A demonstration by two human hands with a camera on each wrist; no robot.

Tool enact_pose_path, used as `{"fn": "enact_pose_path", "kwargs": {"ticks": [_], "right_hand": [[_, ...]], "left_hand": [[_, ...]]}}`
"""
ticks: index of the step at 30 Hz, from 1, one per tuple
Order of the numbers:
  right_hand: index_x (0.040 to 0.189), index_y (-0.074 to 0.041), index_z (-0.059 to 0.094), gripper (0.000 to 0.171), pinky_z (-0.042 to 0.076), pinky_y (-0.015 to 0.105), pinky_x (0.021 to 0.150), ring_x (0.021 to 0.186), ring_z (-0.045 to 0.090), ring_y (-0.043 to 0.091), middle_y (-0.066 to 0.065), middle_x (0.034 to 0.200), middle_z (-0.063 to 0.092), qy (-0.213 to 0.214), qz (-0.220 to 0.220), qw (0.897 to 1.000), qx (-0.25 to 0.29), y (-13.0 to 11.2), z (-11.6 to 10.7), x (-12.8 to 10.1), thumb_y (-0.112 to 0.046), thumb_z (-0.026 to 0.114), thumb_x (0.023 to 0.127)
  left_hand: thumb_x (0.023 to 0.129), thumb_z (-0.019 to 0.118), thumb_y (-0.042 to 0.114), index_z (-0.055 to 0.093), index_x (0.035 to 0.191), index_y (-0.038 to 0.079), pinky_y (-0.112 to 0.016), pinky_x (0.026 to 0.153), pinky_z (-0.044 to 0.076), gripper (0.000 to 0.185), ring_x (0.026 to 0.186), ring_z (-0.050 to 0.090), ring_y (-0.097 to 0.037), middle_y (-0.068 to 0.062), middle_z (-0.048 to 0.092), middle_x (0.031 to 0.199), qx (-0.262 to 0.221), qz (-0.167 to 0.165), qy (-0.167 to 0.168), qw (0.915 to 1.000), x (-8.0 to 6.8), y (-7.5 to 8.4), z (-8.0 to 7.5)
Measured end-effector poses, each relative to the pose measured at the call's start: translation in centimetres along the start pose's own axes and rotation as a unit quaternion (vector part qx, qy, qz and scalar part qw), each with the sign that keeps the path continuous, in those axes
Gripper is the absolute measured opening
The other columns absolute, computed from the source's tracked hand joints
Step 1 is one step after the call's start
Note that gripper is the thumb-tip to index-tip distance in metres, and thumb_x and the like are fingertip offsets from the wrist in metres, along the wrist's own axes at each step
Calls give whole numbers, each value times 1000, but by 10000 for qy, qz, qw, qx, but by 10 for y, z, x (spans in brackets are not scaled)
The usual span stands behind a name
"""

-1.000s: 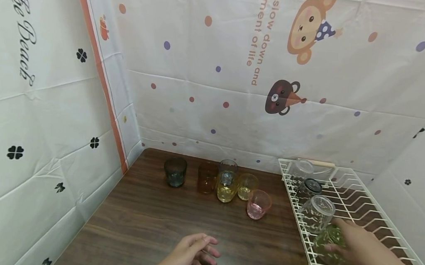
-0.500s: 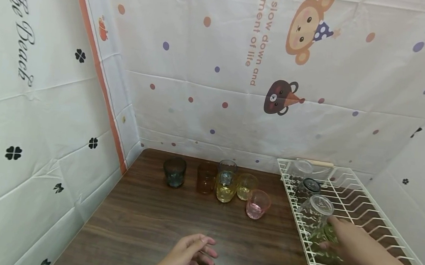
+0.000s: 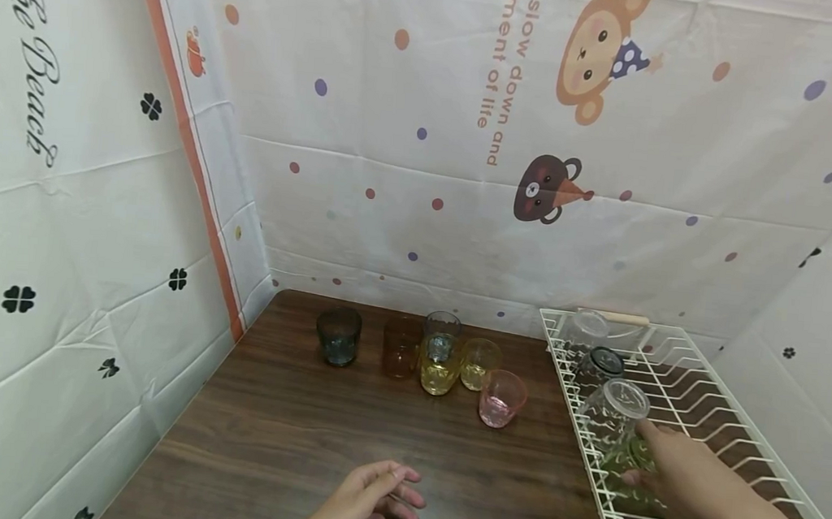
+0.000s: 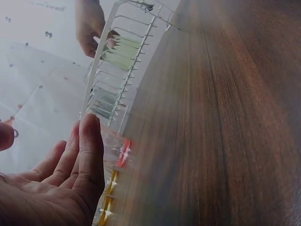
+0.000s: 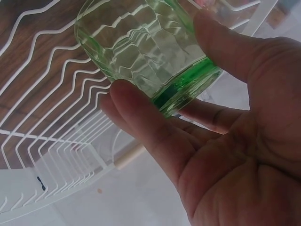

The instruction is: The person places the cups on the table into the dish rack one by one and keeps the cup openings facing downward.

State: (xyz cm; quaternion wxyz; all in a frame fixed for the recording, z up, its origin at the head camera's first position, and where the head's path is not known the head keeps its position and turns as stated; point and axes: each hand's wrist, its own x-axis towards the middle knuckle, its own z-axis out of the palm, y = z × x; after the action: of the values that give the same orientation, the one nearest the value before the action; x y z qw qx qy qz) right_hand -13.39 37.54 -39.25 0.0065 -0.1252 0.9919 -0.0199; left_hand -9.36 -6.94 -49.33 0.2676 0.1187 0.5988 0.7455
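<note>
My right hand (image 3: pixel 688 476) holds a green glass (image 5: pixel 141 52) at the rack's near left side. The right wrist view shows the glass upside down, its thick base towards my palm, with thumb and fingers on either side of it. Directly behind it in the rack stands an inverted clear glass (image 3: pixel 615 414), close to my fingertips. My left hand (image 3: pixel 368 496) hovers over the table's front with relaxed fingers and holds nothing. Nearest to it on the table is an upright pink glass (image 3: pixel 502 401).
The white wire rack (image 3: pixel 746 448) also bears a dark glass (image 3: pixel 601 368) and another clear glass (image 3: pixel 586 331). Along the wooden table (image 3: pixel 284 445) stand a dark blue-grey glass (image 3: pixel 339 336), an amber glass (image 3: pixel 400 348) and several others. Printed cloth walls (image 3: pixel 360 222) enclose the back and sides.
My right hand has shifted slightly left and its fingers have settled around the green glass, while more of the dark sleeve shows. The left hand stays almost still.
</note>
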Motion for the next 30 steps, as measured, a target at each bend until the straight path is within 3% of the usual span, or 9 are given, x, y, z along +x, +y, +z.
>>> {"fn": "enact_pose_path", "kwargs": {"ticks": [12, 22, 30], "right_hand": [[129, 8, 59, 76, 61, 59, 78, 87, 75, 41, 21, 95, 74, 393, -167, 9990, -154, -6, 0, -4, -30, 95, 73], [130, 10, 58, 76, 61, 59, 79, 89, 74, 41, 22, 98, 74, 240, -115, 9994, -222, -5, 2, -4, -31, 93, 76], [127, 7, 61, 73, 61, 57, 78, 87, 75, 38, 16, 94, 74, 519, -206, 9982, -203, -3, 5, -5, -31, 94, 74]], "left_hand": [[115, 47, 32, 54, 139, -12, -21, 69, 61, 51, 91, 75, -10, -10, 78, 115, -37, -43, 90, 9999, -2, -3, 0], [116, 46, 33, 56, 138, -10, -22, 70, 61, 50, 92, 75, -11, -9, 78, 114, -55, -130, 190, 9997, -4, -4, 0], [115, 47, 34, 56, 138, -11, -22, 71, 62, 51, 92, 76, -11, -9, 78, 114, -105, -58, 117, 9999, -5, -3, 2]]}}
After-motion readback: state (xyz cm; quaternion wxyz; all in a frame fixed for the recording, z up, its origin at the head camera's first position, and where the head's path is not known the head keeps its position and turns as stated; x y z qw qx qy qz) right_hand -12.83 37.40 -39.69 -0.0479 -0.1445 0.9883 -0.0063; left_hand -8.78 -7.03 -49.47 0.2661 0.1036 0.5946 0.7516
